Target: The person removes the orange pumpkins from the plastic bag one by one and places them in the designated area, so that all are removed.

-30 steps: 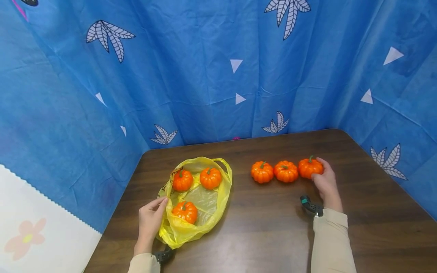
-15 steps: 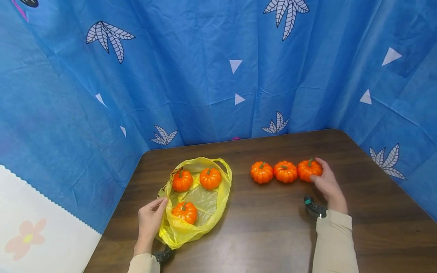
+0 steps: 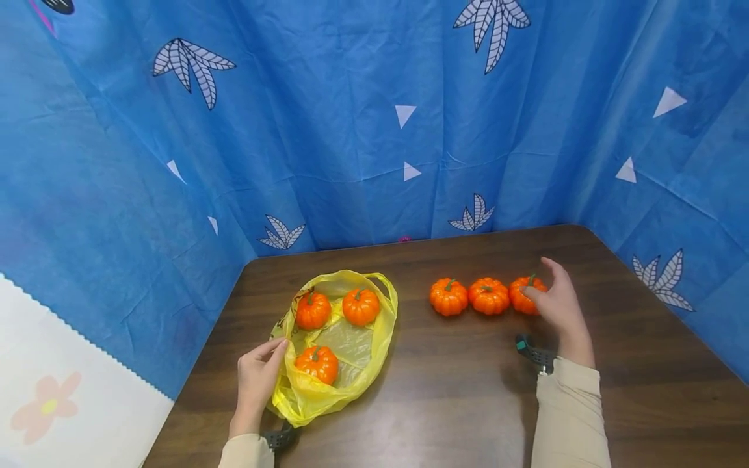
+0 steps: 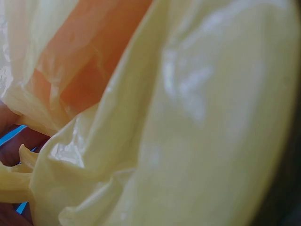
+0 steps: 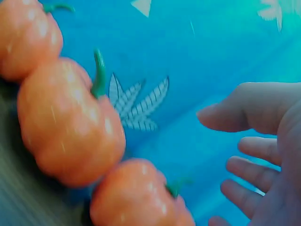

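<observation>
On the left, a yellow plastic bag [image 3: 374,364] lies with its mouth spread wide, and three small orange pumpkins [image 3: 361,306] sit inside it. My left hand [image 3: 257,383] pinches the bag's near left rim between thumb and fingers; in the left wrist view the yellow film [image 4: 211,141] covers most of the picture. Three more pumpkins stand in a row at the right: a left one [image 3: 448,297], a middle one [image 3: 489,296] and a right one [image 3: 525,300]. Above and beside the right pumpkin, my right hand [image 3: 564,309] has its thumb and fingers spread apart, holding nothing.
The brown wooden table [image 3: 445,403] bears everything. A blue patterned curtain [image 3: 351,130] hangs behind it and along the sides. White cloth with a flower print [image 3: 47,406] shows at the lower left. Dark wrist straps [image 3: 532,354] are on both arms.
My right hand has let go of the right pumpkin and lifted slightly away, its fingers spreading. That pumpkin has shifted slightly left, against the middle one. My left hand keeps its grip on the bag.
</observation>
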Demonstrator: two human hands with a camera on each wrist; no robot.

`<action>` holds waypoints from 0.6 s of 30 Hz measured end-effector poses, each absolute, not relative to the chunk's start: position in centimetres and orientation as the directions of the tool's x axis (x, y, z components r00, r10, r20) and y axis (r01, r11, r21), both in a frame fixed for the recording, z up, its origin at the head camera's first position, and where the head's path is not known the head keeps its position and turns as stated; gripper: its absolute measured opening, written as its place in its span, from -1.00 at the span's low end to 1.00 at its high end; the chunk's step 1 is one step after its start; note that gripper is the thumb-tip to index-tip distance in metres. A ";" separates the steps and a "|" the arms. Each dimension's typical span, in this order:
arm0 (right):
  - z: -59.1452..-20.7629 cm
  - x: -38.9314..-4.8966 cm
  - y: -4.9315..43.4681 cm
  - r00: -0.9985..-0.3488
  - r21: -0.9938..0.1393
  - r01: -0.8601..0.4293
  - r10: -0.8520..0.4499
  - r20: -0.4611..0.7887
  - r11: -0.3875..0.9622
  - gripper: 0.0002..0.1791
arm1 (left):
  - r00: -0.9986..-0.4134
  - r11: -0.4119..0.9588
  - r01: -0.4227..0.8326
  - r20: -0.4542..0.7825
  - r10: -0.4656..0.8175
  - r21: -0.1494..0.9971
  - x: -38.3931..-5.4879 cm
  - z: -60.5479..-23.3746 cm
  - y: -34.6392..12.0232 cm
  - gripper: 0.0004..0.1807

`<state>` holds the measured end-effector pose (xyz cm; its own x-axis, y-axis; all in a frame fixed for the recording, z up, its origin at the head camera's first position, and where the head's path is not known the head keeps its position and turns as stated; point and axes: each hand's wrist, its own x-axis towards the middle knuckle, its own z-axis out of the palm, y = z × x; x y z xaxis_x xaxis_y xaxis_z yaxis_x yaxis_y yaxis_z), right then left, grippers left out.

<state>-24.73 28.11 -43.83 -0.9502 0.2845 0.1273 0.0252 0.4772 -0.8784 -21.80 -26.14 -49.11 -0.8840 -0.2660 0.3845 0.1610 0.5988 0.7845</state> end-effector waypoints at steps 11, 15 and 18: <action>-41.0 -25.1 23.5 -0.972 -0.857 -0.079 0.152 0.179 0.509 -0.07 | -0.892 0.603 0.145 0.368 -0.263 0.784 -21.7 -49.2 -26.4 -0.81; -40.0 -25.2 21.4 -0.983 -0.877 -0.146 0.033 0.181 0.458 -0.09 | -0.891 0.602 0.151 0.372 -0.261 0.784 -21.7 -49.2 -26.4 -0.81; -39.5 -25.4 19.6 -0.984 -0.881 -0.174 -0.038 0.176 0.439 -0.14 | -0.890 0.604 0.146 0.371 -0.266 0.784 -21.8 -49.1 -26.4 -0.81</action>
<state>-25.45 19.65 -39.54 -0.9837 -0.0378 0.1758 -0.1744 0.4388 -0.8815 -21.78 -26.41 -49.14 -0.8897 -0.2663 0.3707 0.1458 0.6038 0.7837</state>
